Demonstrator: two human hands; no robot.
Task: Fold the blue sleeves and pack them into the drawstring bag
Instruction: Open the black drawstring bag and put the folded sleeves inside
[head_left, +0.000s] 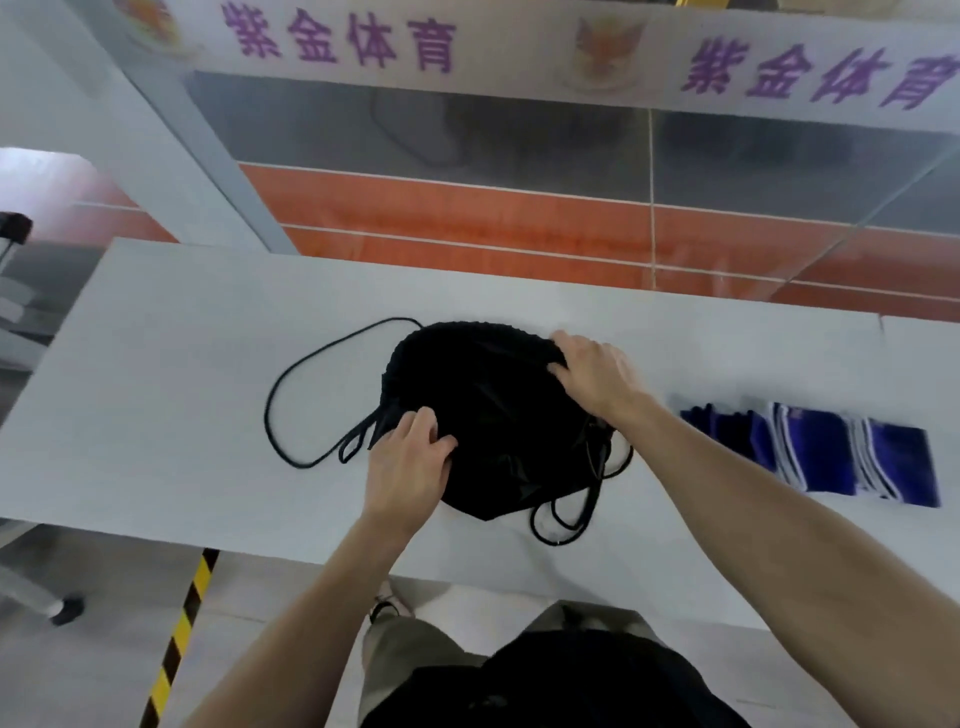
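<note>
A black drawstring bag (483, 415) lies crumpled in the middle of the white table (182, 364). Its black cords (291, 395) loop out to the left and at the near right. My left hand (410, 462) grips the bag's near left edge, fingers curled into the fabric. My right hand (592, 374) grips the far right rim of the bag. The blue sleeves (831, 452), with white stripes, lie flat on the table to the right of the bag, apart from both hands.
The table's near edge runs just in front of my legs. Black-and-yellow floor tape (182, 629) runs below the table at the left. A glass partition with an orange band stands beyond the far edge. A grey stand sits at far left.
</note>
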